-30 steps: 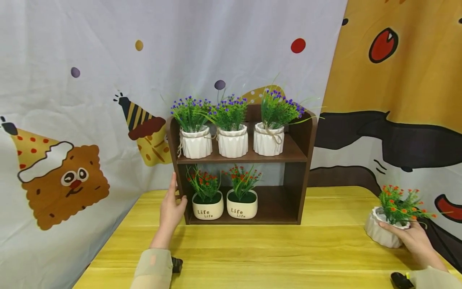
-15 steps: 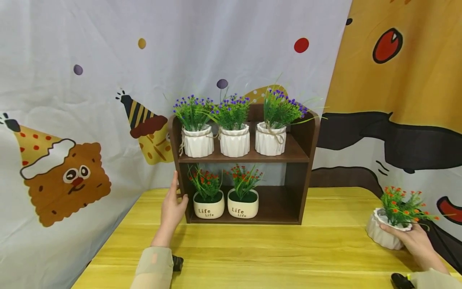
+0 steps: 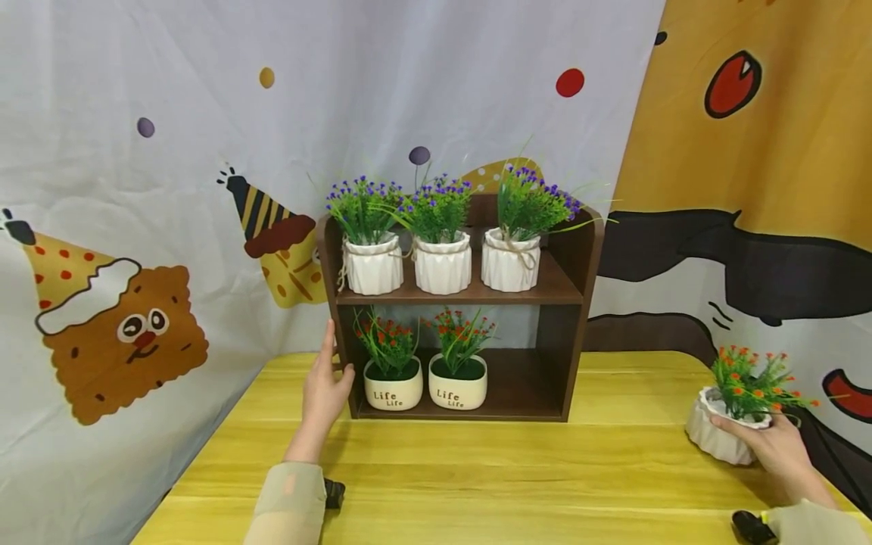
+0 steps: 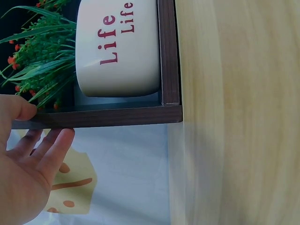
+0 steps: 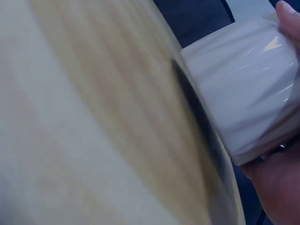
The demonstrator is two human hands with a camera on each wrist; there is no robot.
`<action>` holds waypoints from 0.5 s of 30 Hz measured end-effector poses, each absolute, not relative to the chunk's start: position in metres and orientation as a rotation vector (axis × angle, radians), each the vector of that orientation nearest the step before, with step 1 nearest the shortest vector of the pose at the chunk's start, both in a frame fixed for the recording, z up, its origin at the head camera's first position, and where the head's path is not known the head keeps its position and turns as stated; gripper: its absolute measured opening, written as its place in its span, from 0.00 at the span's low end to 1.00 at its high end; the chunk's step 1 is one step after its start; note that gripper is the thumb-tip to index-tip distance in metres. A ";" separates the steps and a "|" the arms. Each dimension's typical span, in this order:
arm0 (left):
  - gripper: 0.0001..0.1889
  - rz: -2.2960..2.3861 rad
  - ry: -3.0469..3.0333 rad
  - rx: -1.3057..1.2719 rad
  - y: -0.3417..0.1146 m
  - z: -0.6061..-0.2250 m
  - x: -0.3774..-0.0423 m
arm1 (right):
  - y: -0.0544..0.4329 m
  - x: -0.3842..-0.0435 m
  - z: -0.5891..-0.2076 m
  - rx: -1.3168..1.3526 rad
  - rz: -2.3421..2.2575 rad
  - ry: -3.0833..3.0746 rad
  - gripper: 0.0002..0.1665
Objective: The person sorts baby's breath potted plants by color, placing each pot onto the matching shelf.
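My left hand (image 3: 325, 393) holds the left side panel of a dark brown two-tier shelf (image 3: 575, 363); in the left wrist view the thumb lies on its inner side and the fingers on its outer side. At the table's right, my right hand (image 3: 783, 450) grips a white ribbed flowerpot (image 3: 715, 435) with orange flowers, its thumb at the rim. In the right wrist view the pot (image 5: 248, 89) is tilted near the table edge; whether it touches the table I cannot tell. Two cream "Life" pots (image 3: 393, 392) with red flowers stand on the lower tier.
On the upper tier are three white pots (image 3: 443, 266) with purple flowers, in a row. Bare lower-tier board (image 3: 514, 386) lies right of the cream pots. The yellow wooden table (image 3: 463, 477) extends in front. A printed cloth (image 3: 477, 68) hangs behind.
The right hand and its flowerpot have shifted very slightly left over the last half second. The left hand stays on the shelf. The head view has tilted a little.
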State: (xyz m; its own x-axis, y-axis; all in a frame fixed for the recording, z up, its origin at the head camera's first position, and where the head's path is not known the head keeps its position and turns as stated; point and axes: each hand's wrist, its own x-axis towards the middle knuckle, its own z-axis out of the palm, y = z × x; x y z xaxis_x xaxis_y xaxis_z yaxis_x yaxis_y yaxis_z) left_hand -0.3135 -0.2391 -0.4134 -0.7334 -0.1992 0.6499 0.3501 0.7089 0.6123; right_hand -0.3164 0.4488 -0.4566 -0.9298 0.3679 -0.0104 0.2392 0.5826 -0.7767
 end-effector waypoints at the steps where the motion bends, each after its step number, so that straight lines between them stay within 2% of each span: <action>1: 0.50 -0.979 -2.188 -0.112 -0.239 -0.413 -0.314 | 0.448 -0.316 -0.455 -0.487 1.274 -2.642 0.66; 11: 0.50 -0.972 -2.197 -0.100 -0.239 -0.411 -0.315 | 0.433 -0.309 -0.434 -0.201 1.203 -2.584 0.55; 15: 0.49 -0.971 -2.183 -0.107 -0.239 -0.412 -0.314 | 0.422 -0.310 -0.426 -0.117 1.258 -2.510 0.53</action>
State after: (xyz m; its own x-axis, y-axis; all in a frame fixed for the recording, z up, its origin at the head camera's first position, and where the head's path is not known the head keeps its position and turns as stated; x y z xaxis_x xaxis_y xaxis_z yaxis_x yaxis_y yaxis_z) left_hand -0.3141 -0.2386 -0.4123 -0.7285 -0.2056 0.6534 0.3475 0.7111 0.6112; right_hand -0.3096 0.4221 -0.4258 -0.9421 0.2179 0.2549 -0.0738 0.6065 -0.7916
